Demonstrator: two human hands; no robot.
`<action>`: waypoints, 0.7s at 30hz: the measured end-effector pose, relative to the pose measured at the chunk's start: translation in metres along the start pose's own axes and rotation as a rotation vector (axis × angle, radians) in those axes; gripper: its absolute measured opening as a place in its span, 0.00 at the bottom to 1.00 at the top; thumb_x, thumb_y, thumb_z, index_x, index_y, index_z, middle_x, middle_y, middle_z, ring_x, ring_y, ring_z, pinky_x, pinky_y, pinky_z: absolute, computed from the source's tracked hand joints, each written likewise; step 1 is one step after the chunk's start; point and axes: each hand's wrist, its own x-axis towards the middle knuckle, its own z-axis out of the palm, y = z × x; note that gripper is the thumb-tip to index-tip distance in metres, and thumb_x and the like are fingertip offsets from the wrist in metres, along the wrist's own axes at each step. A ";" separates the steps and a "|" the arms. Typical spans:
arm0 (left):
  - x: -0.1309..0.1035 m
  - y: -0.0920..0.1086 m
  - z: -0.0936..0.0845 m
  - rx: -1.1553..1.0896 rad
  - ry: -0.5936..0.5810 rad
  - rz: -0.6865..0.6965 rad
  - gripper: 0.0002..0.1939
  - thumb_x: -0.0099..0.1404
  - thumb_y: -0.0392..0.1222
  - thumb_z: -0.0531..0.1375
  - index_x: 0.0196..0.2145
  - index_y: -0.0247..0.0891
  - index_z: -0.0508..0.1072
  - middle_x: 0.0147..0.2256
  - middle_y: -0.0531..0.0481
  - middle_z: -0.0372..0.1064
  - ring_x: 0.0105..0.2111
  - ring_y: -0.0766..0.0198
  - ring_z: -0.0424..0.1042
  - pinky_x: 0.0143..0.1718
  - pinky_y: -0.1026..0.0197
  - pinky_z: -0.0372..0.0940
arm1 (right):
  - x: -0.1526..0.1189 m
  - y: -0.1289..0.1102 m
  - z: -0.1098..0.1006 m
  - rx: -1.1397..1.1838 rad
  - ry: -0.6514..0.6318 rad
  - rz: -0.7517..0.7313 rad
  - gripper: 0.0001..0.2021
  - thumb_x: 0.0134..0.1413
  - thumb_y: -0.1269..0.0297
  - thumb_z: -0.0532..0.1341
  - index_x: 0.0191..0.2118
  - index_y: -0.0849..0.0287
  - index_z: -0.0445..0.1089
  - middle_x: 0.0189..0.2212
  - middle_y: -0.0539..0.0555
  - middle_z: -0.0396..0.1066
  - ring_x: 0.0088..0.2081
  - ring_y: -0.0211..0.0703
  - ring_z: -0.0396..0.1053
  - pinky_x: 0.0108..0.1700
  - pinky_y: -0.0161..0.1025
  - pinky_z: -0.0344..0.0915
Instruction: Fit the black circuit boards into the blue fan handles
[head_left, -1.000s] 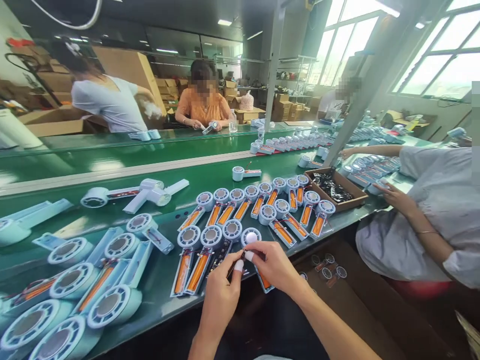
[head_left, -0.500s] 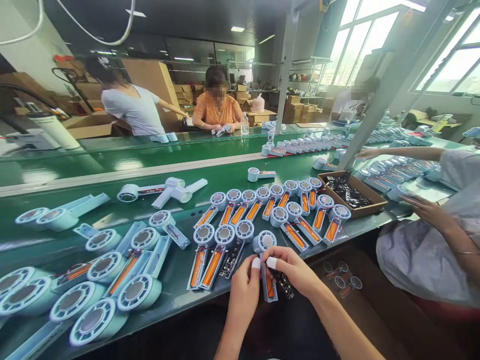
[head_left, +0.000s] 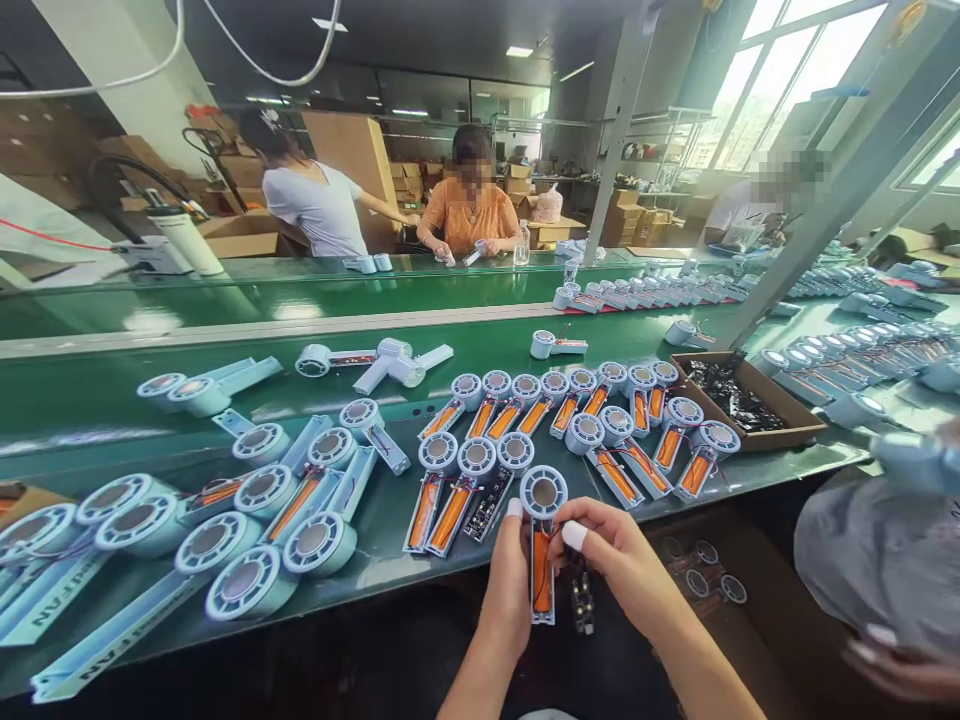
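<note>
My left hand (head_left: 510, 585) is closed around the side of a pale blue handheld fan body (head_left: 544, 493), its thumb by the round grille. The fan's open handle shows an orange battery cell (head_left: 541, 570). My right hand (head_left: 619, 550) is closed at the handle's upper right, pinching thin red and dark wires; the fingertips are partly hidden. Below those fingers dangles a small black circuit board (head_left: 582, 600). White covers wrap both thumbs. Just beyond my hands, a fan with a black circuit board (head_left: 489, 500) in its handle lies beside several fans with orange cells (head_left: 451, 512).
More fan bodies (head_left: 247, 580) crowd the green bench (head_left: 405, 560) at left. A cardboard box (head_left: 780, 435) of black circuit boards stands at right, near a metal post (head_left: 810, 210). A co-worker's blurred hand (head_left: 900, 660) is at lower right. Other people sit across the bench.
The view has swung left, shifting the scene rightward. The held fan now faces me more squarely, and the circuit board hangs more upright below my right hand. The co-worker's arms at right have moved.
</note>
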 end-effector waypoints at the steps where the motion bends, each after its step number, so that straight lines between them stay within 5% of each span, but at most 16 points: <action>1: -0.001 0.001 -0.002 -0.008 -0.017 0.007 0.26 0.61 0.68 0.55 0.30 0.39 0.68 0.23 0.53 0.67 0.23 0.65 0.67 0.26 0.62 0.64 | 0.001 0.002 -0.003 0.083 0.042 0.029 0.13 0.51 0.56 0.71 0.38 0.59 0.74 0.27 0.52 0.75 0.31 0.42 0.73 0.39 0.41 0.70; 7: -0.008 0.001 -0.017 0.060 -0.156 0.123 0.24 0.55 0.52 0.69 0.44 0.40 0.67 0.40 0.48 0.76 0.41 0.57 0.76 0.44 0.56 0.68 | 0.006 0.015 -0.017 0.233 0.109 0.086 0.17 0.46 0.51 0.72 0.36 0.57 0.74 0.27 0.51 0.75 0.32 0.46 0.76 0.40 0.44 0.71; 11: -0.007 -0.004 -0.026 0.175 -0.202 0.207 0.23 0.57 0.46 0.69 0.47 0.40 0.66 0.47 0.45 0.74 0.49 0.55 0.74 0.56 0.51 0.63 | -0.001 0.007 -0.017 0.195 0.089 0.096 0.16 0.48 0.54 0.73 0.37 0.59 0.75 0.29 0.53 0.77 0.35 0.44 0.75 0.42 0.40 0.69; 17: -0.004 -0.009 -0.032 0.302 -0.137 0.261 0.19 0.65 0.49 0.62 0.49 0.39 0.64 0.50 0.40 0.73 0.49 0.52 0.73 0.50 0.51 0.66 | -0.008 0.000 -0.015 -0.218 0.067 0.005 0.18 0.50 0.57 0.71 0.46 0.57 0.72 0.36 0.53 0.76 0.39 0.45 0.73 0.39 0.39 0.68; 21: -0.005 -0.010 -0.027 0.335 -0.053 0.279 0.18 0.66 0.49 0.60 0.49 0.40 0.63 0.50 0.41 0.73 0.48 0.53 0.73 0.49 0.53 0.65 | -0.004 0.009 -0.019 -0.594 0.208 -0.156 0.19 0.54 0.63 0.63 0.53 0.55 0.67 0.38 0.53 0.75 0.36 0.44 0.72 0.38 0.40 0.67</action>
